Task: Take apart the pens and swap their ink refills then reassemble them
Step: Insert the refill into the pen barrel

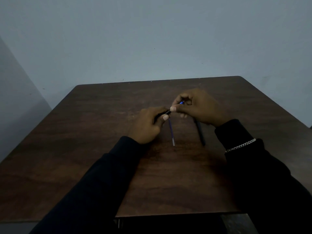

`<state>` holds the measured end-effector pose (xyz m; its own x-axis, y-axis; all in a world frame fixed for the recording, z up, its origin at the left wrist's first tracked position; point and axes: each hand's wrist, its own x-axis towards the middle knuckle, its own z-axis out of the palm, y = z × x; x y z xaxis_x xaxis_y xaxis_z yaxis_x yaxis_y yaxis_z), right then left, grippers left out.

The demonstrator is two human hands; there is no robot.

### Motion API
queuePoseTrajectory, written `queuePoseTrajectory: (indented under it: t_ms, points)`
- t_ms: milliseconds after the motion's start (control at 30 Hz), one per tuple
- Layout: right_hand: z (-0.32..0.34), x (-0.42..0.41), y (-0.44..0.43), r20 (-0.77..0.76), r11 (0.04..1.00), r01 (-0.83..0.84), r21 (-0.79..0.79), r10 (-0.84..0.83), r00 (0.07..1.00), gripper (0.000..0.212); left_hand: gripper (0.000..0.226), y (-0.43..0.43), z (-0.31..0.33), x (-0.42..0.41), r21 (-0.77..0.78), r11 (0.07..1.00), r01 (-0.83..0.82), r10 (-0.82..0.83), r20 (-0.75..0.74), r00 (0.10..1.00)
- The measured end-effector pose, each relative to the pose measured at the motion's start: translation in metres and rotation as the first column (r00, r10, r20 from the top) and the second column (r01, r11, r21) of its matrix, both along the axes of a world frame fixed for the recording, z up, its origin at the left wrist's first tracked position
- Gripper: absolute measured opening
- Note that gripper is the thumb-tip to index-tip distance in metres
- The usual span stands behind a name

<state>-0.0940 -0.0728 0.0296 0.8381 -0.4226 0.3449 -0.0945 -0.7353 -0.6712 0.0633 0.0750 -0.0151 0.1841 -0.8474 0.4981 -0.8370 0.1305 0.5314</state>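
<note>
My left hand [148, 124] grips a dark pen barrel [167, 112] just above the table, most of the barrel hidden in the fist. My right hand [197, 107] meets it from the right and pinches a small blue pen piece [181, 102] between thumb and fingers at the barrel's end. A thin ink refill [171, 132] with a blue stem and pale tip lies on the table below the hands. A second dark pen barrel [200, 134] lies on the table under my right wrist, its upper end hidden by the hand.
The dark wooden table [101, 149] stands against a plain grey wall [152, 39]. Its near edge runs just below my forearms. A silver bracelet [241, 146] sits on my right wrist over a dark sleeve.
</note>
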Motion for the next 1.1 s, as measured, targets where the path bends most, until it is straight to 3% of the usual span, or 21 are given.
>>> queuePoseTrajectory:
  t_ms: [133,233,333,400,467,500,567,633,733,800,933,1000,1033,1100]
  points:
    - [0.001,0.001,0.007,-0.013,0.969,0.07,-0.238,-0.076,0.997,0.04,0.017,0.0,-0.001,-0.003,-0.082,0.995,-0.056,0.059,0.037,0.998]
    - [0.003,0.0,0.008,0.006,0.96,0.074,-0.271,-0.075,0.997,0.05,0.016,0.0,0.002,-0.006,-0.096,0.991,-0.09,0.096,0.063,0.993]
    - [0.005,-0.004,0.007,0.018,0.983,0.055,-0.176,-0.053,0.998,0.043,0.02,0.002,0.001,-0.006,-0.082,0.995,-0.057,0.06,0.043,0.997]
    - [0.006,-0.006,0.002,0.064,0.996,0.092,0.018,-0.093,0.994,0.055,0.025,0.001,0.0,-0.003,-0.083,0.995,-0.046,0.046,0.004,0.999]
    - [0.005,-0.013,-0.013,0.086,0.947,0.212,0.242,-0.239,0.967,0.065,0.029,-0.001,-0.002,-0.002,-0.084,0.996,-0.04,0.038,-0.029,0.999]
    - [0.005,-0.017,-0.023,0.058,0.925,0.295,0.241,-0.317,0.947,0.064,0.029,-0.002,-0.003,-0.002,-0.075,0.996,-0.039,0.037,-0.036,0.999]
    - [0.002,-0.026,-0.041,-0.109,0.891,0.454,-0.017,-0.453,0.885,0.057,0.028,-0.003,-0.004,-0.001,-0.055,0.997,-0.047,0.045,-0.041,0.998]
    - [-0.001,-0.031,-0.051,-0.325,0.815,0.525,-0.246,-0.58,0.747,0.052,0.029,-0.003,-0.006,0.0,-0.06,0.997,-0.049,0.047,-0.035,0.998]
    - [-0.006,-0.03,-0.048,-0.542,0.817,0.542,-0.197,-0.551,0.634,0.039,0.03,-0.003,-0.007,0.001,-0.062,0.997,-0.035,0.032,-0.045,0.998]
    - [-0.009,-0.026,-0.044,-0.568,0.812,0.556,-0.177,-0.546,0.616,0.032,0.032,-0.004,-0.007,0.001,-0.068,0.997,-0.033,0.03,-0.037,0.999]
    - [-0.007,-0.026,-0.043,-0.543,0.777,0.572,-0.264,-0.61,0.577,0.021,0.035,-0.005,-0.008,0.001,-0.06,0.998,-0.035,0.033,-0.034,0.999]
    - [-0.005,-0.028,-0.044,-0.453,0.754,0.611,-0.243,-0.645,0.616,0.013,0.036,-0.006,-0.009,0.002,-0.04,0.998,-0.04,0.038,-0.03,0.999]
    - [-0.005,-0.027,-0.044,-0.358,0.764,0.625,-0.16,-0.635,0.684,0.01,0.036,-0.006,-0.009,0.003,-0.044,0.998,-0.042,0.041,-0.026,0.999]
    - [-0.001,-0.022,-0.038,-0.049,0.838,0.488,0.245,-0.492,0.869,0.007,0.034,-0.006,-0.009,0.003,-0.058,0.997,-0.043,0.042,-0.021,0.999]
